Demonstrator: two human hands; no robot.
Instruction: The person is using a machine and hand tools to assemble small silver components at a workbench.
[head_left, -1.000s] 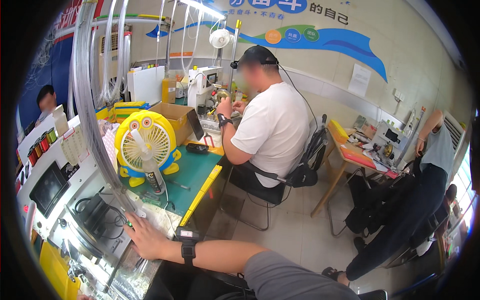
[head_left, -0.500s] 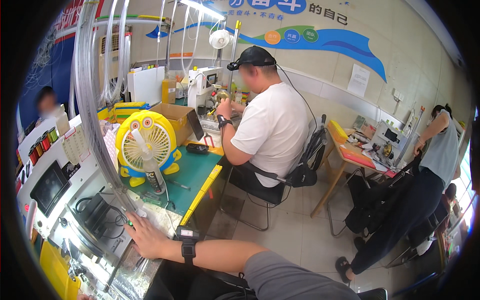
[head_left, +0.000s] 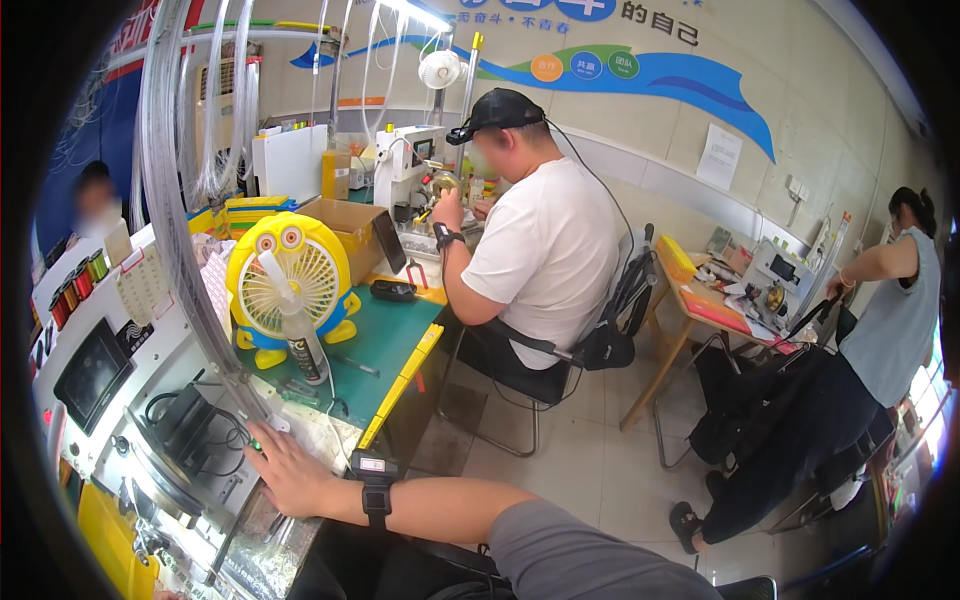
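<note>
My right arm, with a black wrist device (head_left: 376, 490), reaches in from the lower right. My right hand (head_left: 292, 472) lies on the worktop edge beside a white bench machine (head_left: 70, 310), fingers stretched and nothing visible in them. Its fingertips touch the machine's metal frame, where a small green glow shows. Close to them are a black box (head_left: 185, 425) and looped black cables. The machine has a dark screen (head_left: 92, 372) and a brightly lit lower part. At the bottom edge only a sliver of skin shows, perhaps my left hand (head_left: 172, 596); its fingers are hidden.
A yellow cartoon fan (head_left: 290, 275) and a clear bottle (head_left: 306, 348) stand on a green mat (head_left: 385, 345) edged by a yellow strip (head_left: 402, 385). Beyond, a seated co-worker (head_left: 545, 220) handles something at another machine. Another person (head_left: 890, 300) stands at right. Clear tubes hang at left.
The view has tilted slightly. The standing person at right has straightened up and shifted a little to the right. My right hand has stayed in place.
</note>
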